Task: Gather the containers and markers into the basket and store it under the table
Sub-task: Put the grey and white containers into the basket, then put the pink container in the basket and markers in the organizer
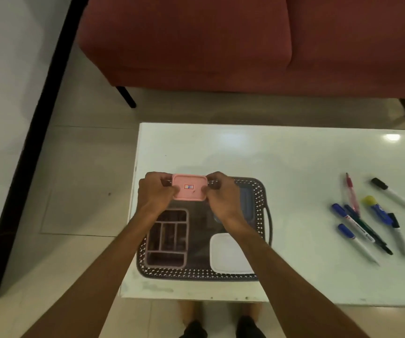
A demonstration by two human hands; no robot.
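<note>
A small pink container [189,190] with a sticker on its lid is held between my left hand [156,192] and my right hand [222,195], over the far left part of a dark woven basket [261,189]. Inside the basket lie a pink divided tray [167,240] at the left, a white-lidded container [229,254] at the near right, and a blue-grey container [246,201] at the far right. Several markers [367,223] and a red pen [351,191] lie loose on the table to the right.
The basket stands at the left end of a glossy white table [294,162]. A red sofa [221,40] on dark legs faces the table's far side. Tiled floor lies to the left, with a black strip along the wall. My feet show below the table's near edge.
</note>
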